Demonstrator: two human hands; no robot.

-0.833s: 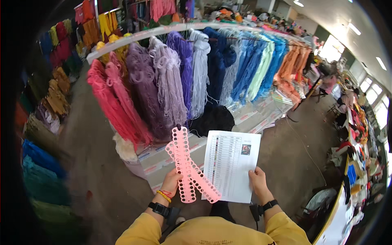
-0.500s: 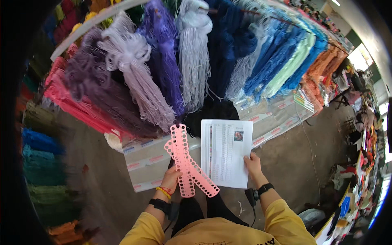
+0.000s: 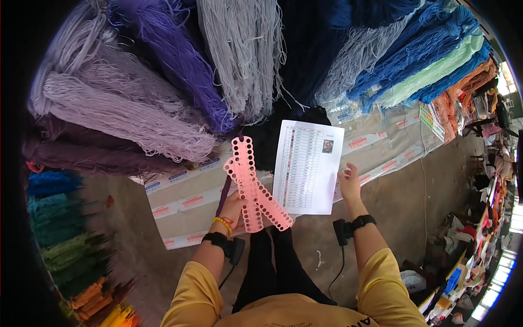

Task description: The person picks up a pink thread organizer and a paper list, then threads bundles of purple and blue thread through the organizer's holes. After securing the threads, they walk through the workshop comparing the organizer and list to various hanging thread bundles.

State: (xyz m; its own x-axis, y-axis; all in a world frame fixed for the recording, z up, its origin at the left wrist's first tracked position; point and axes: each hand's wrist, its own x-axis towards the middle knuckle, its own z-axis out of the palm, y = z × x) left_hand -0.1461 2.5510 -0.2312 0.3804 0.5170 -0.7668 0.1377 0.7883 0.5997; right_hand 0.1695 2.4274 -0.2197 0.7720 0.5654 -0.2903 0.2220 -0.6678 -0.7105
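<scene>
Hanging yarn skeins (image 3: 242, 54) wall off far side over bench (image 3: 180, 210). Pink perforated cards (image 3: 248, 185) and paper sheet (image 3: 321, 174) obstruct centre, narrow gap between upper parts. Passage right of right hand (image 3: 350, 184), over floor (image 3: 397, 218), to piled clutter (image 3: 457, 237).

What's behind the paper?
Around the paper, black yarn shows past the top and left edges, the wrapped stand on the right, and floor below. Whatever sits directly behind is covered, including how far the yarn reaches there.
</scene>
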